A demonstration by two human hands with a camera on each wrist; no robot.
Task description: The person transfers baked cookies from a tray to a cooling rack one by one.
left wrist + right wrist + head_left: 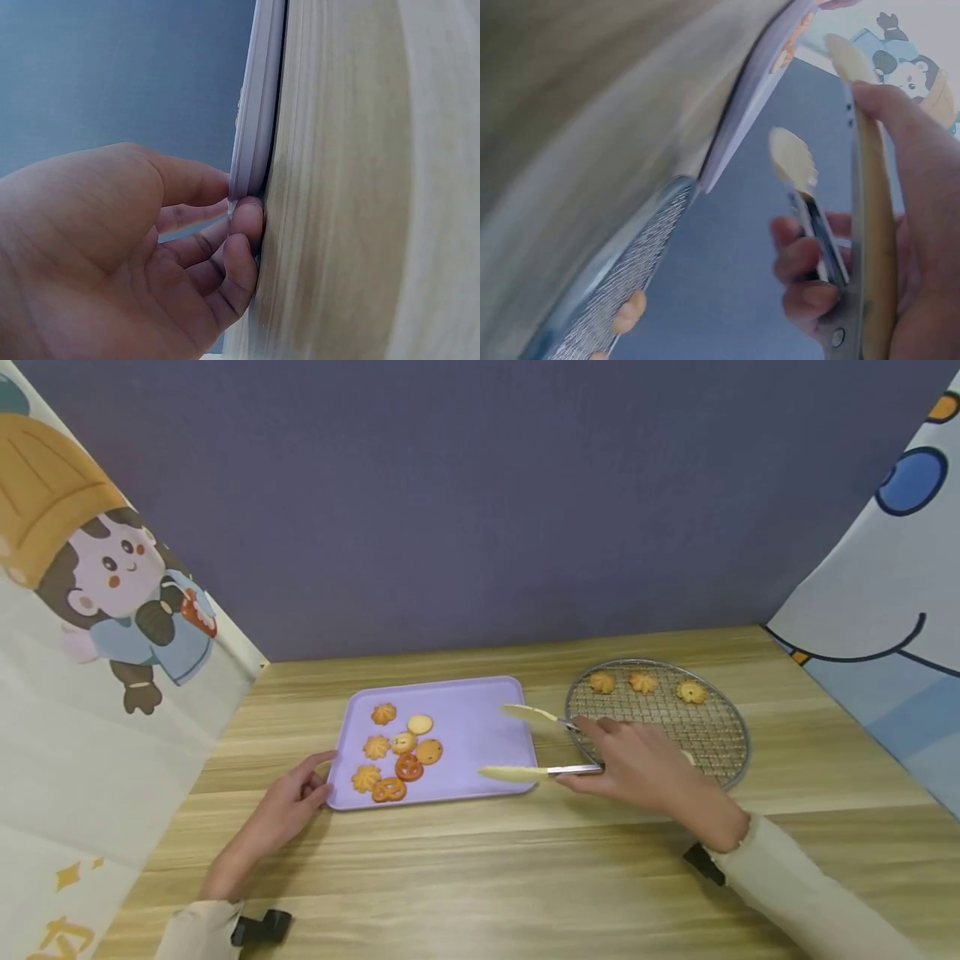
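My left hand (288, 802) pinches the left edge of a purple tray (480, 718); in the left wrist view the thumb lies on one side of the rim and curled fingers on the other. My right hand (648, 768) grips a pair of tongs (577, 769) with cream tips and metal arms. The tongs are spread apart above the tray's right end, with nothing between their tips. Several cookies and pretzels lie on the tray's left half, among them a pretzel (389, 790), a round chip cookie (429, 752) and a flower-shaped cookie (384, 714).
A round wire rack (720, 735) stands right of the tray, partly behind my right hand. Along its back lie three cookies, one of them ring-like (691, 692); a pale piece (687, 758) shows beside the hand. A dark partition (480, 510) closes off the wooden table's back.
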